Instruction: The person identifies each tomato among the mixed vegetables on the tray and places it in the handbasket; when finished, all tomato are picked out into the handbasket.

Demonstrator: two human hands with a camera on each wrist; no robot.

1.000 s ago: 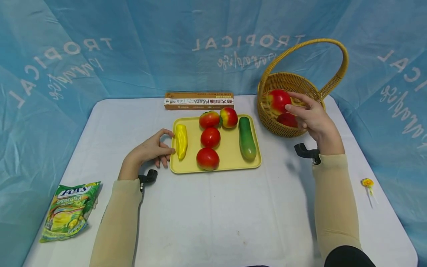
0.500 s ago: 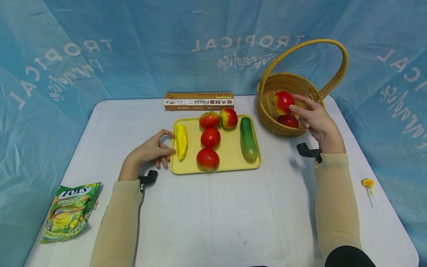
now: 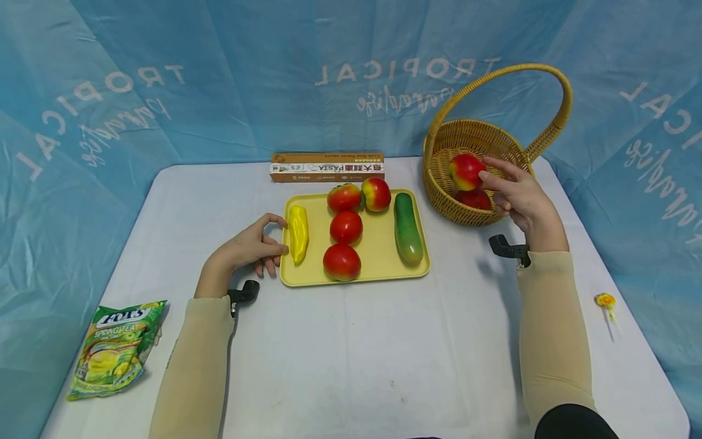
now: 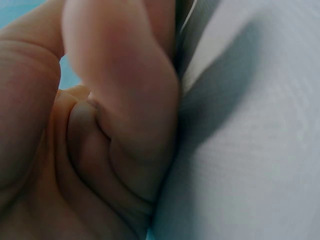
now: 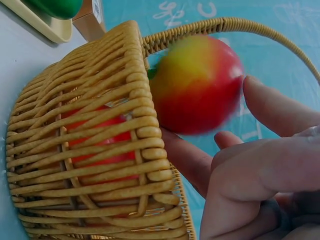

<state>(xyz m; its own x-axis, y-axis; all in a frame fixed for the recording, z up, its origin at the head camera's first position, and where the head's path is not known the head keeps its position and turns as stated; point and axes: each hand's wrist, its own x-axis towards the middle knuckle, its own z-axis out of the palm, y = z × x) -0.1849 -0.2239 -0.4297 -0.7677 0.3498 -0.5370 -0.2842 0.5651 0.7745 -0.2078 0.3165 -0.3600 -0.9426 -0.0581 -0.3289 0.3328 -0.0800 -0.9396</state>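
My right hand (image 3: 521, 198) pinches a red-and-yellow apple (image 3: 466, 172) between thumb and fingers inside the mouth of the wicker basket (image 3: 452, 210). In the right wrist view the apple (image 5: 197, 85) appears slightly blurred beside the rim. Another red fruit (image 3: 474, 199) lies below it and shows through the weave. My left hand (image 3: 247, 244) holds the left edge of the yellow tray (image 3: 375, 244) with bent fingers, beside a yellow pepper (image 3: 298, 233). In the left wrist view, the curled fingers (image 4: 125, 85) fill the picture close to the white tablecloth; the tray edge is mostly hidden there.
Tomatoes (image 3: 342, 262), another red-yellow fruit (image 3: 376, 194) and a cucumber (image 3: 408, 228) lie on the tray. Behind it stands a pasta box (image 3: 327, 167). A green candy bag (image 3: 116, 347) lies front left, a lollipop (image 3: 605, 300) at right. The basket's tall handle (image 3: 515, 66) arches up.
My right hand has shifted slightly right and lowered the apple a little within the basket. The cucumber has rocked slightly on the tray. My left hand stays at the tray's edge.
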